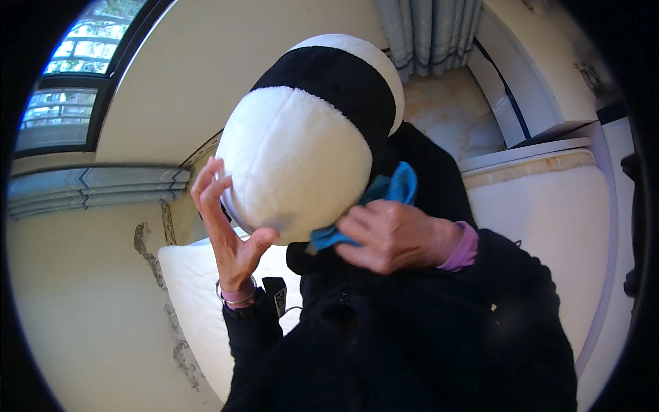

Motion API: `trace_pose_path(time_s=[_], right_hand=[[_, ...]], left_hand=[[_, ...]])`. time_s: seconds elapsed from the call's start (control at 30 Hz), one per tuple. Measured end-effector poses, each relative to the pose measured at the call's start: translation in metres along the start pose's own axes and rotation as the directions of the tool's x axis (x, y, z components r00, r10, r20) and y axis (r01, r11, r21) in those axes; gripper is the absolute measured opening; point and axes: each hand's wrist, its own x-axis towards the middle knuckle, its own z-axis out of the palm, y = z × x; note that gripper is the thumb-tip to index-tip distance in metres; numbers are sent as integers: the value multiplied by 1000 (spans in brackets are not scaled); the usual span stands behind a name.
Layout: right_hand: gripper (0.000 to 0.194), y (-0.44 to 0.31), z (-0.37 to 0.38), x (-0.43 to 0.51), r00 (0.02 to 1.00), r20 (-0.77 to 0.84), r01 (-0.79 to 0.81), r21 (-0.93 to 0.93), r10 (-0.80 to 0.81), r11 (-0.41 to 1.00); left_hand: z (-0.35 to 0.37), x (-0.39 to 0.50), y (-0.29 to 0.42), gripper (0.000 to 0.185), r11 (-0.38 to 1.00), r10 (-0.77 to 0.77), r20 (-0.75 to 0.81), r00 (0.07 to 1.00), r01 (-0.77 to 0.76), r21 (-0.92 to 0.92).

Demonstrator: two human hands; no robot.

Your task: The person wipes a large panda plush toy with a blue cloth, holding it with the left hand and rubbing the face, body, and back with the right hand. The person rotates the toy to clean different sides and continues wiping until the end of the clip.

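A large black-and-white plush toy (pixel 296 154) lies across the lap, its rounded white part towards the camera and a black band behind it. My left hand (pixel 229 221) cups the lower left side of the white part, fingers spread and bent, thumb near its bottom edge. A blue cloth (pixel 403 183) is bunched in my right hand (pixel 386 234), which is slightly blurred and sits against the plush's lower right edge. Part of the cloth sticks out above the knuckles and part below the fingertips.
White fleecy bedding (pixel 190 268) lies at the left, with a small black device (pixel 275 296) beside my left wrist. A white padded surface (pixel 545 226) is at the right. Blue curtains (pixel 432 36), a white cabinet (pixel 525 87) and a dark-framed window (pixel 103 77) stand further off.
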Motion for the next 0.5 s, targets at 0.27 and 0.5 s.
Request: trace_pose_path(time_s=[0.27,0.5], right_hand=[[29,37,-48,-35,777,-341,-589,-95,529,802],[26,32,-15,-3,879,-417,-296,-96,232,950]], left_hand=[[16,32,23,111,985,121,39,992,-125,121],[19,41,38,105,895,157,168,973,-212,392]])
